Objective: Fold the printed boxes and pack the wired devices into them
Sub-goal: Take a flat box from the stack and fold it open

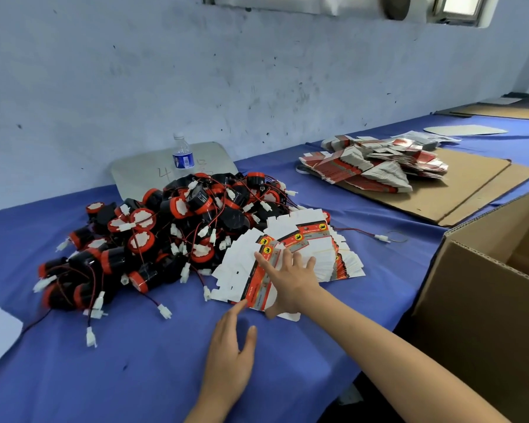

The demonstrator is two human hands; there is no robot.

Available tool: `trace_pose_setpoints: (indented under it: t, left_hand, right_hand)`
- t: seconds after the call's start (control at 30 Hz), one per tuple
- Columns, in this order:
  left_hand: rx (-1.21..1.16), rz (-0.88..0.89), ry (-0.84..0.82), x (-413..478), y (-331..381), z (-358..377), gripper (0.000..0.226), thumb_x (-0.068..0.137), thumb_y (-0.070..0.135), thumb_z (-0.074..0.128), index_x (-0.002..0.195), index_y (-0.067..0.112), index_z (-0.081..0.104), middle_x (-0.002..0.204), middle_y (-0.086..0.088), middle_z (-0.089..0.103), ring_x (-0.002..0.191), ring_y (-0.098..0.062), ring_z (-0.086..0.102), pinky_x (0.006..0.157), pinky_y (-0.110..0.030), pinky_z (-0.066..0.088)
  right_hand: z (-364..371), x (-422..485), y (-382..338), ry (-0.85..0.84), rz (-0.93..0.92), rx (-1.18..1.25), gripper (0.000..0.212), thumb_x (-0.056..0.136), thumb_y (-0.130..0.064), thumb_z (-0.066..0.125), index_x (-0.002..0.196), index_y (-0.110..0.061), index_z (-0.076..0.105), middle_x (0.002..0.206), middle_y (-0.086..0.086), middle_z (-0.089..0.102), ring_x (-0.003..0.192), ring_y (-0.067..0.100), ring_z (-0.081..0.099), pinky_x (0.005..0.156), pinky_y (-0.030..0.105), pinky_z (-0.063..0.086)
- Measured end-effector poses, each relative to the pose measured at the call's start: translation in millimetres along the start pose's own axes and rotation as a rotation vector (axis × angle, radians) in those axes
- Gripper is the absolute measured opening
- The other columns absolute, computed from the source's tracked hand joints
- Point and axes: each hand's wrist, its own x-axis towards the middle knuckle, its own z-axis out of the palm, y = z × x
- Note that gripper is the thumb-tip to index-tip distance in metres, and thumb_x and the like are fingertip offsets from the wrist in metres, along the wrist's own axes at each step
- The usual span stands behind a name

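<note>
A big heap of black and red round wired devices (165, 233) with white plugs lies on the blue table. To its right, a fanned stack of flat printed boxes (315, 254), white with red and yellow print, rests on the cloth. My right hand (290, 282) lies flat on the near end of that stack, fingers spread, thumb under the stack's near edge. My left hand (231, 352) hovers open just in front, its fingertip touching the near edge of the flat boxes.
A second pile of flat boxes (373, 166) sits on cardboard sheets (471, 190) at the back right. A large open carton (495, 300) stands at the right table edge. A water bottle (183, 155) stands by the wall behind the heap. One loose wire (364, 233) trails right.
</note>
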Motion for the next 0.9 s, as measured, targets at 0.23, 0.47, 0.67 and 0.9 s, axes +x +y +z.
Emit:
trace_pose_setpoints:
  t: [0.23,0.47,0.67,0.9]
  left_hand:
    - [-0.223,-0.038,0.145,2,-2,-2,0.046,0.096,0.011,0.055,0.123,0.046,0.042,0.134,0.025,0.047,0.12,0.008,0.048,0.093,-0.009,0.035]
    - [-0.442,-0.071,0.213,3,-2,-8,0.047,0.094,0.0,0.055,0.122,0.037,0.05,0.125,0.014,0.059,0.1,0.009,0.059,0.08,-0.004,0.043]
    - [-0.503,-0.057,0.158,5,-4,-8,0.05,0.093,0.0,0.058,0.126,0.035,0.048,0.125,0.009,0.061,0.106,0.004,0.061,0.079,-0.006,0.046]
    - [-0.277,0.218,0.205,1,-3,-7,0.085,0.083,0.019,0.064,0.149,0.036,0.015,0.159,0.023,0.003,0.146,0.001,0.006,0.11,-0.009,0.022]
  right_hand:
    - [-2,-34,15,0.16,-0.06,0.332,0.128,0.065,-0.051,0.075,0.137,-0.05,-0.031,0.153,0.015,0.006,0.139,0.04,0.016,0.113,0.061,0.011]
    - [20,-64,14,0.248,-0.185,0.672,0.125,0.064,-0.032,0.078,0.138,-0.052,-0.02,0.143,0.007,0.011,0.135,0.029,0.021,0.103,0.031,0.036]
    - [39,-72,-5,0.405,-0.239,0.737,0.114,0.068,-0.03,0.072,0.146,-0.044,-0.011,0.122,-0.008,0.02,0.108,0.011,0.038,0.085,0.002,0.033]
    - [35,-80,-8,0.362,-0.144,1.179,0.114,0.064,-0.044,0.087,0.147,-0.042,0.009,0.122,-0.014,0.028,0.116,-0.01,0.035,0.098,0.004,0.034]
